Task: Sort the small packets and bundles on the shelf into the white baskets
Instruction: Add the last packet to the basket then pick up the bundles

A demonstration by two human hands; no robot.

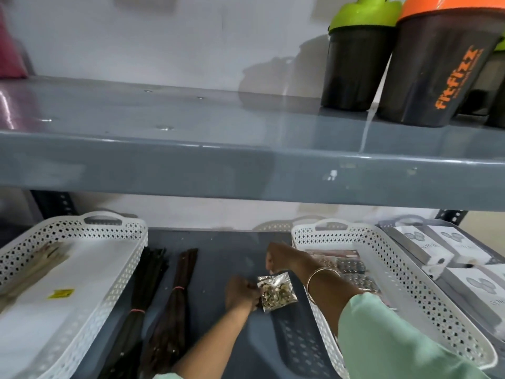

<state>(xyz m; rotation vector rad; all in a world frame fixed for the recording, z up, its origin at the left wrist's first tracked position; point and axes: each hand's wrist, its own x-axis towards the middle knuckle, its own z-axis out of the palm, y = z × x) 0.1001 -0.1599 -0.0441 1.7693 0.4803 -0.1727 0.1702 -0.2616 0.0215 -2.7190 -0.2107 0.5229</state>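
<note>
Head view: left hand (240, 292) grips clear packet (276, 292) between white baskets (131, 269).

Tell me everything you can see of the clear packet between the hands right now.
The clear packet is a small, glossy plastic pouch, roughly square and crinkled, holding pale tan and dark bits. It sits tilted over the grey lower shelf, between the two white baskets and close to the right basket. The left hand pinches its left edge; the right hand is at its upper corner, contact unclear. Whether it rests on the shelf cannot be told.
</note>
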